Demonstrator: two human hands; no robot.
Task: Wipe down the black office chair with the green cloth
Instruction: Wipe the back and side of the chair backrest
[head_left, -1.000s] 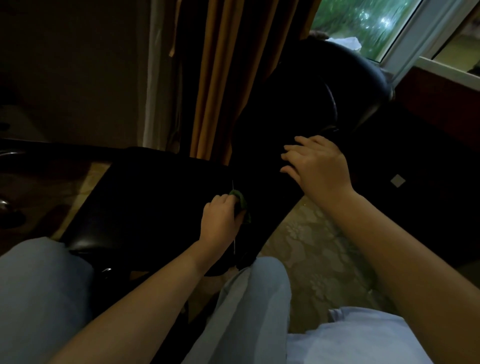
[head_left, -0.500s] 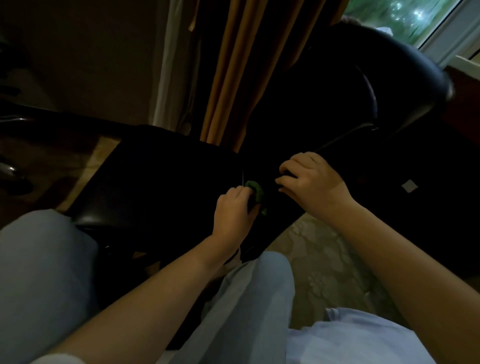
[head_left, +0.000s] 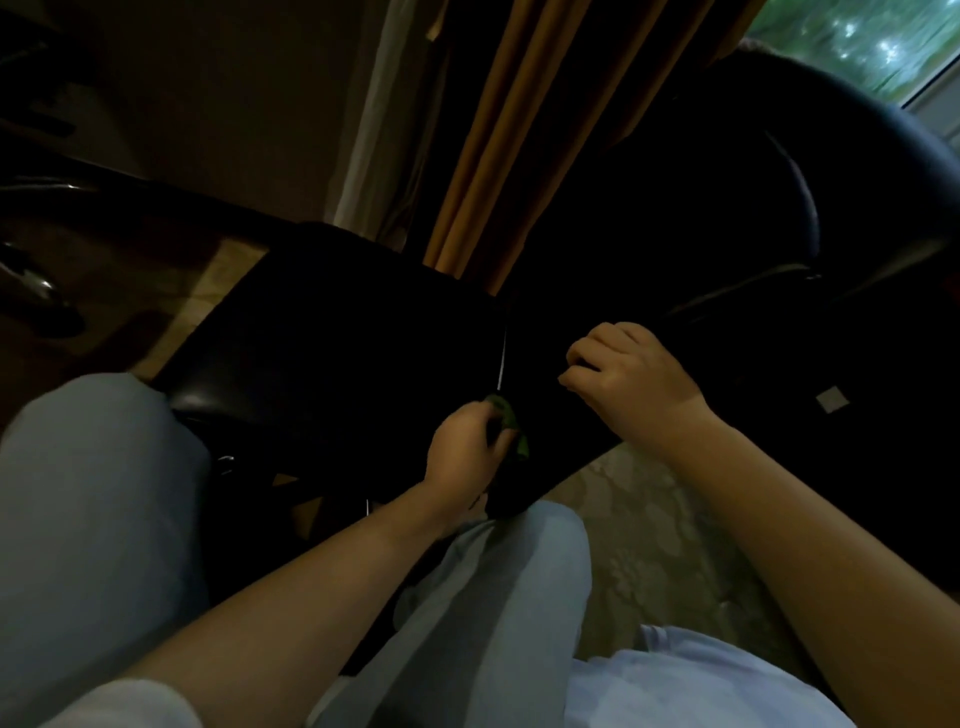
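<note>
The black office chair (head_left: 332, 343) fills the middle of the dim view, its seat on the left and its tall padded back (head_left: 727, 208) rising to the upper right. My left hand (head_left: 462, 452) grips the bunched green cloth (head_left: 506, 415) and presses it into the gap where seat and back meet. Only a small green edge of the cloth shows past my fingers. My right hand (head_left: 628, 379) sits on the lower part of the chair back, its fingers curled over the dark edge there.
Orange curtains (head_left: 519, 130) hang just behind the chair, with a window (head_left: 852, 41) at the top right. My knees in light trousers (head_left: 78, 519) press close to the seat. Patterned floor (head_left: 649, 545) shows at the lower right. A dark desk edge (head_left: 52, 197) lies at the left.
My left hand has slid the cloth back down along the seat-back gap toward me. My right hand's fingers went from spread flat to curled on the chair back.
</note>
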